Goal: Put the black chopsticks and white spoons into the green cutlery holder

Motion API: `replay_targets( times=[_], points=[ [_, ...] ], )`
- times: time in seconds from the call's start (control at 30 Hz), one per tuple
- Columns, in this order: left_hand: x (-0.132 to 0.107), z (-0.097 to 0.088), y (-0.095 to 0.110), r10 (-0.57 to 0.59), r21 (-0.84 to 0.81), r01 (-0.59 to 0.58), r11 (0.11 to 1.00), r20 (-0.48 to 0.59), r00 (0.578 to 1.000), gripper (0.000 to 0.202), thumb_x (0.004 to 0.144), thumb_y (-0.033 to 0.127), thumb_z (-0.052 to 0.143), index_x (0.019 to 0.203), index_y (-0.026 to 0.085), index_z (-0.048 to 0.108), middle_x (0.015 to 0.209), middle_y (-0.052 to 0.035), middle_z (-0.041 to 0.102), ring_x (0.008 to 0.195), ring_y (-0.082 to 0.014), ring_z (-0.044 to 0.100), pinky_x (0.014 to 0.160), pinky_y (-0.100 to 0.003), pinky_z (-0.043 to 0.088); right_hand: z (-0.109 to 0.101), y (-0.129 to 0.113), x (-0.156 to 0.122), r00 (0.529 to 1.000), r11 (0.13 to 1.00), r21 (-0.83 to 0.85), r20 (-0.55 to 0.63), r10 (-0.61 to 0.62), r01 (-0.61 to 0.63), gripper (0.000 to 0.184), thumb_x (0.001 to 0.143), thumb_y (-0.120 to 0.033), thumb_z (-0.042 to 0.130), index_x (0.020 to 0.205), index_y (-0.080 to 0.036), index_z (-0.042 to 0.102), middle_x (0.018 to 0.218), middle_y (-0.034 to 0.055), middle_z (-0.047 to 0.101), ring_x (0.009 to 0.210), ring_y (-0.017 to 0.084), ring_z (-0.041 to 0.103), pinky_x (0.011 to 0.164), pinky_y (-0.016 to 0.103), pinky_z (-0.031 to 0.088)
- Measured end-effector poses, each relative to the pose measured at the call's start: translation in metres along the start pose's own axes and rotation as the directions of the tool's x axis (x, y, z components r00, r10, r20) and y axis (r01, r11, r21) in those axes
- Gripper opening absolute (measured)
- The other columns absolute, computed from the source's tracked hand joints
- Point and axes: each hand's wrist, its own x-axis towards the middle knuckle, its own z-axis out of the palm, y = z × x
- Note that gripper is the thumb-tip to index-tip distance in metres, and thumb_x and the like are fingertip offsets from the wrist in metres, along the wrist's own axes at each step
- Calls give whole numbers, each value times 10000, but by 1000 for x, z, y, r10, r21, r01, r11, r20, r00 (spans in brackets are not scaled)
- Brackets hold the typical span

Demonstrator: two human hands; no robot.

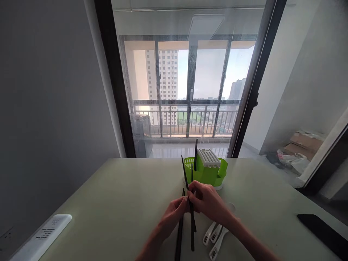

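Note:
My left hand (174,214) and my right hand (208,201) meet over the pale table (114,203), both closed on thin black chopsticks (191,232). The sticks cross between my fingers, one tip pointing up toward a green cutlery holder (208,172) just behind my hands. That holder has a white slotted insert (208,157) and one black chopstick (195,154) standing upright in it. Several white spoons (216,237) lie on the table under my right wrist.
A white remote control (45,235) lies at the table's near left edge. A black phone (323,233) lies at the right edge. Beyond the table is a glass sliding door to a balcony. Boxes and bags sit on the floor at right.

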Motion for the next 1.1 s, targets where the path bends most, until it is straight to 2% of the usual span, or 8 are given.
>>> replay_targets(
  times=[0.17, 0.3, 0.43, 0.63, 0.8, 0.93, 1.0, 1.1],
  points=[
    [-5, 0, -1, -35, -108, 49, 993, 134, 990, 598, 880, 655, 653, 1039, 90, 763, 884, -157, 776, 790, -256, 725, 849, -394, 555, -3, 3, 0, 996, 1000, -2, -94, 4, -4, 214, 944, -378, 541, 819, -221, 615, 603, -46, 584, 522, 119, 490, 535, 243, 370],
    [-4, -3, -5, -82, -90, 91, 992, 103, 991, 579, 838, 647, 706, 912, 78, 781, 821, -157, 771, 690, -231, 714, 749, -359, 567, -7, 3, 0, 989, 1000, -23, -149, -2, -2, 226, 944, -413, 553, 836, -225, 618, 604, -41, 589, 522, 126, 503, 541, 249, 398],
    [-2, -6, -12, -133, -119, 143, 982, 89, 987, 556, 819, 614, 746, 947, 74, 787, 800, -144, 763, 603, -193, 699, 590, -280, 529, -11, -2, 4, 983, 1000, 18, -184, 11, -8, 233, 943, -448, 557, 942, -227, 630, 626, -37, 622, 524, 138, 556, 558, 260, 438],
    [-2, -7, -14, -109, -125, 120, 985, 92, 990, 442, 838, 531, 762, 875, 93, 807, 754, -113, 755, 585, -152, 662, 611, -262, 514, -13, -7, 7, 981, 989, 145, -191, 36, -8, 330, 952, -522, 557, 1089, -226, 603, 844, 12, 717, 532, 132, 627, 556, 265, 492],
    [-3, -7, -7, -108, -95, 114, 989, 64, 992, 398, 848, 506, 755, 781, 117, 803, 705, -85, 739, 575, -138, 618, 612, -257, 480, -16, -9, 6, 964, 948, 318, -256, 70, 16, 682, 936, -589, 592, 1482, -243, 374, 1013, 44, 738, 520, 126, 640, 524, 276, 536],
    [-3, -7, -8, -111, -94, 118, 989, 77, 991, 397, 850, 503, 752, 755, 121, 805, 649, -71, 718, 563, -139, 601, 614, -261, 468, -24, -13, 8, 949, 903, 429, -283, 137, -2, 911, 908, -608, 645, 1598, -268, 156, 995, 54, 769, 493, 136, 640, 516, 289, 550],
    [-3, -8, -11, -115, -98, 122, 988, 77, 990, 391, 845, 502, 758, 776, 121, 813, 649, -69, 719, 560, -139, 601, 619, -263, 468, -28, -14, 9, 944, 886, 463, -286, 161, -10, 893, 891, -622, 665, 1574, -246, 230, 962, 58, 776, 479, 136, 627, 497, 284, 536],
    [-2, -8, -14, -107, -71, 111, 991, 63, 992, 388, 817, 510, 784, 824, 124, 828, 698, -78, 744, 609, -151, 625, 649, -267, 480, -33, -12, 11, 957, 903, 428, -244, 158, -41, 574, 896, -663, 627, 1217, -188, 618, 869, 59, 760, 483, 133, 608, 482, 270, 507]
  ],
)
